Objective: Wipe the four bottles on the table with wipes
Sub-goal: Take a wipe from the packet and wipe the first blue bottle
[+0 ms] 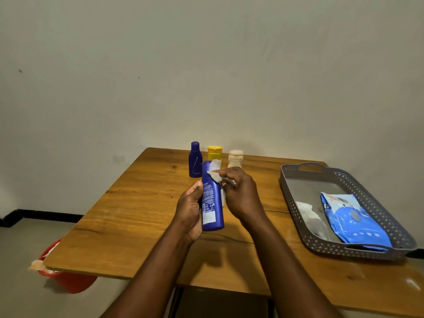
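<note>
My left hand (189, 210) grips a tall blue bottle (212, 203) upright above the middle of the wooden table (128, 216), its label side facing me. My right hand (241, 193) pinches a white wipe (215, 172) against the bottle's upper part. Three more bottles stand in a row at the table's far edge: a small dark blue one (195, 159), a yellow one (214, 152) partly behind the wipe, and a pale cream one (235, 158).
A grey perforated tray (298, 180) sits on the right of the table, holding a blue wipes pack (353, 219) and a crumpled white wipe (308, 213). A red bin (68, 281) with used wipes stands on the floor under the table's left corner.
</note>
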